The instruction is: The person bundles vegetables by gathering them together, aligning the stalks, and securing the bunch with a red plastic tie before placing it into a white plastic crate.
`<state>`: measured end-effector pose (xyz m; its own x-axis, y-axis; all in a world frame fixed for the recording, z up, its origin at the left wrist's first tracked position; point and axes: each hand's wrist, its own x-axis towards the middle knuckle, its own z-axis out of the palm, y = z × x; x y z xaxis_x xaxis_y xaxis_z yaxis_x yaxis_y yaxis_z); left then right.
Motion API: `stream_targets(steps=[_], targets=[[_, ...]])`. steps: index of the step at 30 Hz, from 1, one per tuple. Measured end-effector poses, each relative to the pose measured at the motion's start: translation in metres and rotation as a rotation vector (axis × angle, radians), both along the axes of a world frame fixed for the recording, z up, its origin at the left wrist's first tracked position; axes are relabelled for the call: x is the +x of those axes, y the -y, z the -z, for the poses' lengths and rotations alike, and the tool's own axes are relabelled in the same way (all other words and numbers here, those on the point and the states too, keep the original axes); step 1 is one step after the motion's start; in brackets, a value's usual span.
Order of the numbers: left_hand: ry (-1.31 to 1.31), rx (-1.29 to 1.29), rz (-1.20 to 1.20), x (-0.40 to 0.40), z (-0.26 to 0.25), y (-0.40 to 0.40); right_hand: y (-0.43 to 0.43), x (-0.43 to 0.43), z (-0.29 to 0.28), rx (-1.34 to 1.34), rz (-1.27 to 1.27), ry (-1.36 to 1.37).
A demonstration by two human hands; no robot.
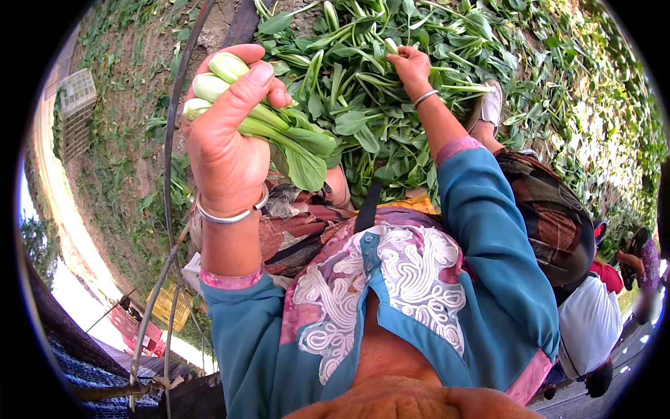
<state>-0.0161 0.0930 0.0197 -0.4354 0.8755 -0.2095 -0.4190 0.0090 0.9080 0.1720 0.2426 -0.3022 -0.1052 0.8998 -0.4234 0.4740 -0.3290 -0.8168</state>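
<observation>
My left hand (230, 120) is raised, its fingers and thumb wrapped around a small bunch of bok choy (298, 141). Three pale stem bases show at the top of the grip, and the green leaves hang down to the right. Farther out, my right hand (411, 65) pinches the pale base of a bok choy plant (391, 46) between thumb and fingers. Its leaves cannot be told apart from the pile of cut bok choy (361, 123) below. That pile spreads over the ground between my feet. Each wrist wears a silver-coloured bangle.
A thin bent pole (170, 120) stands close to my left arm. Beyond it are a pale plastic crate (77, 112), a yellow crate (168, 306) and a red crate (137, 330). My shoe (489, 105) borders the pile. People sit at right, one in a white shirt (589, 319).
</observation>
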Motion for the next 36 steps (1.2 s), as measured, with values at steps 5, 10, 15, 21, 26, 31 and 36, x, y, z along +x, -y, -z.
stream_targets(steps=[5,10,15,21,26,31,36], targets=[[-0.087,0.009,0.008,0.006,0.011,0.001,0.02,-0.001,-0.064,0.227,-0.038,-0.484],[-0.198,0.028,0.029,0.018,0.023,-0.007,0.044,-0.01,-0.172,0.187,-0.125,-0.862],[-0.211,0.059,0.091,0.02,0.038,-0.005,0.085,-0.024,-0.247,0.209,-0.215,-0.976],[-0.138,0.076,0.161,0.024,0.043,-0.006,0.102,-0.029,-0.247,0.37,-0.187,-0.862],[-0.096,0.058,0.139,0.03,0.042,-0.007,0.114,-0.036,-0.246,0.577,-0.19,-0.779],[-0.239,0.136,-0.027,0.021,0.036,-0.008,0.106,-0.035,-0.235,0.361,-0.362,-0.927],[-0.303,0.193,-0.179,-0.011,-0.005,-0.014,0.067,-0.001,-0.196,0.059,-0.559,-0.579]])
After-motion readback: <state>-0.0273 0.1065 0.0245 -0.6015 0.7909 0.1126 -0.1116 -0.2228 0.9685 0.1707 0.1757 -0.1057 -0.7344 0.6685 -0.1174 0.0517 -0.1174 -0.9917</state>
